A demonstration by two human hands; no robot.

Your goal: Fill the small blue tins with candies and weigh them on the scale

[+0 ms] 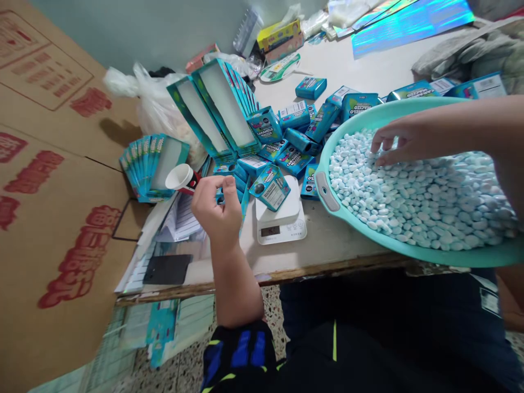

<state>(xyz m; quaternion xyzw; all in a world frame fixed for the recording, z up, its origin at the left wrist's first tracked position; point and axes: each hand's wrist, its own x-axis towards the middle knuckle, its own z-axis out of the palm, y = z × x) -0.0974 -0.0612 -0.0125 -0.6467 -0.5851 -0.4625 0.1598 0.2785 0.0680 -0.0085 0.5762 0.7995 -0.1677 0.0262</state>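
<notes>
My right hand (399,141) reaches into a turquoise oval tub (360,232) from the right. Its bent fingers are apart, touching the top of a heap of small pale blue candies (426,202). My left hand (219,204) is raised over the table with its fingers curled closed; what they hold, if anything, is hidden. Behind its knuckles, a white paper cup (178,176) with a red and black side lies tilted. To its right a blue candy box (271,187) rests tilted on a white digital kitchen scale (282,232), whose display is lit.
Many blue candy boxes (297,158) lie heaped behind the scale. Open display cartons (216,103) stand at the back, and more cartons (153,164) lean at left. A dark phone (167,269) lies near the front edge. A large brown carton (53,191) bounds the left side.
</notes>
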